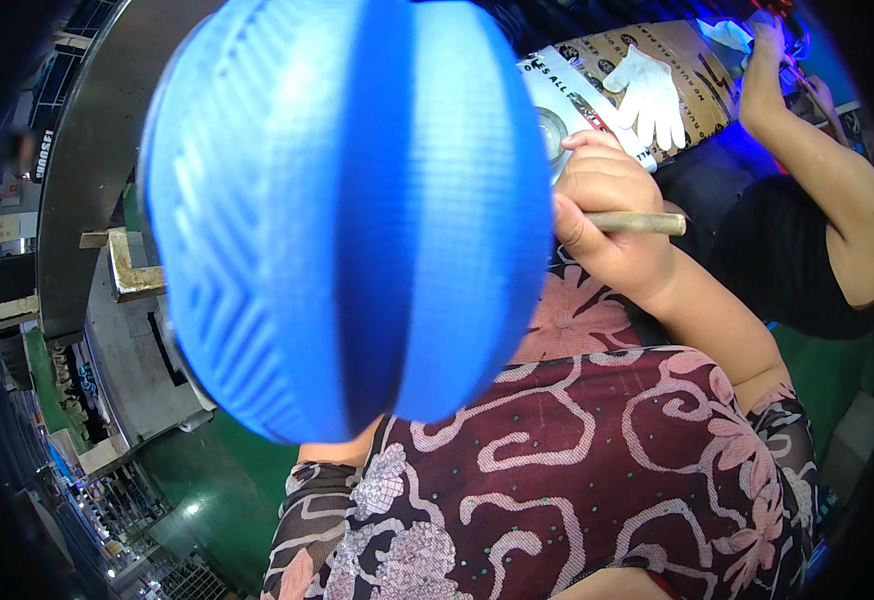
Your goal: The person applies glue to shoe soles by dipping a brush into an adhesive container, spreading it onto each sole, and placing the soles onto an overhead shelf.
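A big blue piece with ribbed, zigzag-textured fabric (257, 200) fills the upper middle, very close and blurred. A dark blue fold runs down it; its shape resembles a shoe upper, though its kind cannot be made out for certain. Just right of it, my right hand (612, 205) is closed around a wooden stick-like handle (647, 222); the tool's far end is hidden behind the blue piece. Of my left arm only a bit of bare forearm (342, 447) shows under the blue piece, and the left hand itself is hidden.
Beyond my right hand stands a round, grey-rimmed container (553, 133). A white glove (647, 95) lies on brown cardboard (682, 50). A co-worker's bare arm (807, 150) reaches in at the far right. On the left are a dark curved machine edge (82, 200) and a grey metal box (137, 365).
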`<state>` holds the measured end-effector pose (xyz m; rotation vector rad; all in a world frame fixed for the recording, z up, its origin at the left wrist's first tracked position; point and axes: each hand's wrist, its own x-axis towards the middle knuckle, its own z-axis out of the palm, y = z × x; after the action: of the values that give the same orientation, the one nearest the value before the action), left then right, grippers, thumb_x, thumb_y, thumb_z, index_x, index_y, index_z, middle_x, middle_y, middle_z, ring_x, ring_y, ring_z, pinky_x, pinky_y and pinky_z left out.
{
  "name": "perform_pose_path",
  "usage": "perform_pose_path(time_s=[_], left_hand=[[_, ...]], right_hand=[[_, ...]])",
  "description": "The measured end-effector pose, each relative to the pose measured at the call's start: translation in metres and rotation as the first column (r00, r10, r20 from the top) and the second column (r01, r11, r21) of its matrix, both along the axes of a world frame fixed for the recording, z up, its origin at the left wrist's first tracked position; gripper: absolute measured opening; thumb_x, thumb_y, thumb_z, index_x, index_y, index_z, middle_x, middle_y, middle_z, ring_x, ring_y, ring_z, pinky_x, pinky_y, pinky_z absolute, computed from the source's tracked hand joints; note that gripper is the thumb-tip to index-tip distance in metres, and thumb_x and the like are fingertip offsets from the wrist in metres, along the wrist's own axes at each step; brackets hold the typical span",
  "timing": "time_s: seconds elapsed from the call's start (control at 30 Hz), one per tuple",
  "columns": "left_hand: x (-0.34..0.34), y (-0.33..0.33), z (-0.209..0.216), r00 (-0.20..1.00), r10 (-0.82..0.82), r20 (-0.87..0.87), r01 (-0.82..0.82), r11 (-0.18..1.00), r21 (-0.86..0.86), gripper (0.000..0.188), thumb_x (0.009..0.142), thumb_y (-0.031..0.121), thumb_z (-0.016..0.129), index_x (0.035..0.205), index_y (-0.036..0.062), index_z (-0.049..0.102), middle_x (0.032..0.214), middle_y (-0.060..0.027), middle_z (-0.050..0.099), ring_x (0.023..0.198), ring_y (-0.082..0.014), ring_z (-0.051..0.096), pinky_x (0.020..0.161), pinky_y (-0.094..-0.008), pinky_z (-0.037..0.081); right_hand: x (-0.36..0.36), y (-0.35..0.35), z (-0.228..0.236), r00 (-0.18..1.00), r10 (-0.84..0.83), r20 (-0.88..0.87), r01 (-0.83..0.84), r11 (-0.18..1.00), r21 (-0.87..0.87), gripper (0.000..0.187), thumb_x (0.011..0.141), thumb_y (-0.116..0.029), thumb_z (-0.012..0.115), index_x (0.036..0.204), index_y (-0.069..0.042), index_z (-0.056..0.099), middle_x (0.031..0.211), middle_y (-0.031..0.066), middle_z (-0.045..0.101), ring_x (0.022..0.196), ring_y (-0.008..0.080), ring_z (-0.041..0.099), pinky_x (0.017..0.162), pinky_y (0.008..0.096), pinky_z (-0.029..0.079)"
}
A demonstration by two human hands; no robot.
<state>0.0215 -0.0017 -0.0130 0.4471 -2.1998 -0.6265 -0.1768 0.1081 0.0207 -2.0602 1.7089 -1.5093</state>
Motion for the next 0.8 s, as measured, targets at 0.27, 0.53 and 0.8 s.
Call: perform_pose_path(time_s=[0.27, 0.53, 0.8], left_hand=[[0.018, -0.01, 0.0, 0.993, -0.109, 0.036, 0.111, 0.992, -0.054, 0.046, 0.075, -0.003, 0.061, 0.117, -0.0035, 0.044, 0.112, -0.0167, 0.055, 0.094, -0.0235, 0.058, 0.082, -0.0318, 0.046], [-0.003, -0.008, 0.025, 0.985, -0.018, -0.172, 0.059, 0.969, 0.241, 0.056, 0.076, -0.003, 0.063, 0.125, -0.0029, 0.037, 0.115, -0.0151, 0.054, 0.097, -0.0221, 0.057, 0.084, -0.0314, 0.047], [-0.015, 0.0, 0.124, 0.91, -0.305, -0.282, 0.356, 0.221, 0.908, 0.079, 0.074, 0.007, 0.065, 0.138, -0.0059, 0.02, 0.108, -0.0195, 0.057, 0.062, -0.0161, 0.062, 0.048, -0.0247, 0.05]], right_hand=[[0.008, -0.005, 0.008, 0.995, 0.005, -0.103, -0.013, 0.997, -0.073, 0.013, 0.074, -0.016, 0.071, 0.067, -0.009, 0.063, 0.059, 0.0024, 0.056, 0.056, 0.0206, 0.052, 0.07, 0.0325, 0.04], [-0.018, 0.005, 0.019, 0.995, -0.089, -0.039, 0.086, 0.994, -0.072, 0.016, 0.078, -0.011, 0.065, 0.064, -0.004, 0.062, 0.06, 0.0059, 0.055, 0.058, 0.0241, 0.05, 0.063, 0.0342, 0.038], [-0.051, 0.043, -0.008, 0.92, -0.326, 0.217, 0.334, 0.943, 0.0, 0.022, 0.083, -0.012, 0.062, 0.062, -0.006, 0.062, 0.058, 0.0077, 0.057, 0.058, 0.0266, 0.053, 0.06, 0.0358, 0.041]])
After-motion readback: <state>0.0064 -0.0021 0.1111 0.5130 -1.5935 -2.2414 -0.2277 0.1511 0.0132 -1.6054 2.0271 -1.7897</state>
